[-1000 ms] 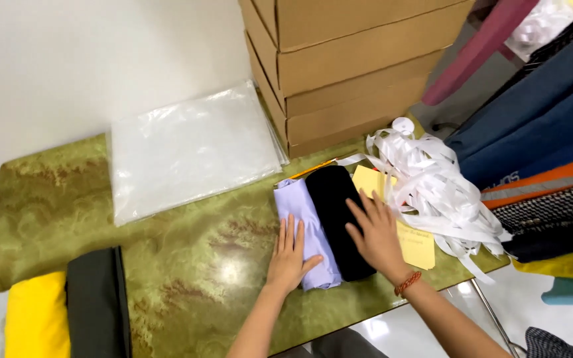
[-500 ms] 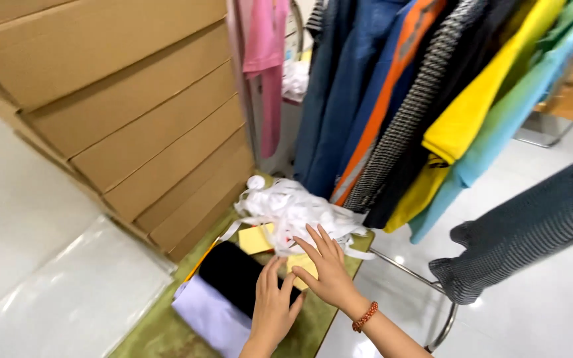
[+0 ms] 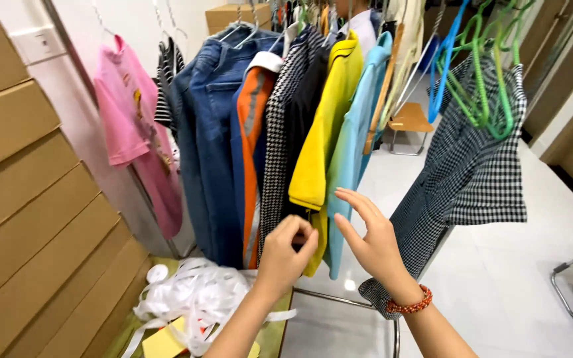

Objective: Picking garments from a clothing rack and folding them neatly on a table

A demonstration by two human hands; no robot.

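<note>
two hands reach up toward clothes on a rack

the left hand (image 3: 286, 255) is curled narrow and holds nothing, just in front of the yellow shirt (image 3: 319, 132). the right hand (image 3: 369, 242) is open wide with fingers spread, near the light blue shirt (image 3: 356, 126). a checked shirt (image 3: 472, 166) hangs on green hangers (image 3: 492, 79) to the right. white ribbon (image 3: 197, 298) lies on the table's far edge, by brown boxes (image 3: 28, 219).

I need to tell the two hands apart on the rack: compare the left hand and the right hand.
The left hand is curled, fingers bent toward the palm; the right hand is open with fingers spread. The right wrist wears a red beaded bracelet; the left wrist is bare. The left hand sits lower, before the yellow hanging garment; the right reaches higher, by the light blue hanging garment. Both hold nothing.
</note>
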